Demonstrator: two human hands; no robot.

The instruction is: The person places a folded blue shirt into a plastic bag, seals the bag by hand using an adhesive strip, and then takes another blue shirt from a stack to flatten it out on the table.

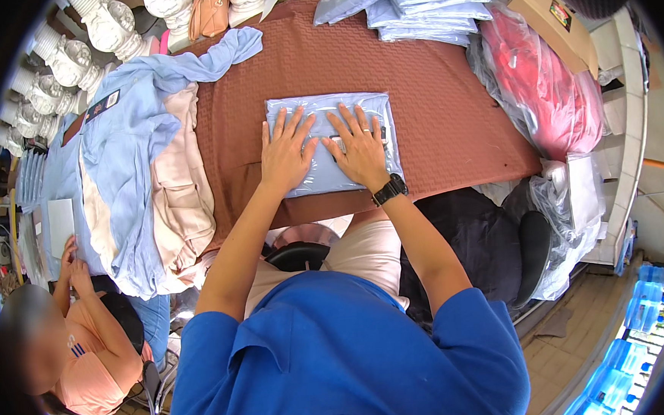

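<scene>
OK so you've got that big table under a brown textured cloth (464,123), a loose heap of pale blue and cream fabric garments (139,105) over at 9 o'clock, and a stack of flat light-blue plastic-bagged garments (430,7) up at 1. Dead centre is the light-blue folded garment in clear plastic (324,171), long axis roughly 9 to 3, right under you. Neither side's nearer tbh: your left hand (287,151) lies flat on its 9 o'clock half, your right hand (360,151) on the 3 o'clock half, fingers spread, gripping nothing
</scene>
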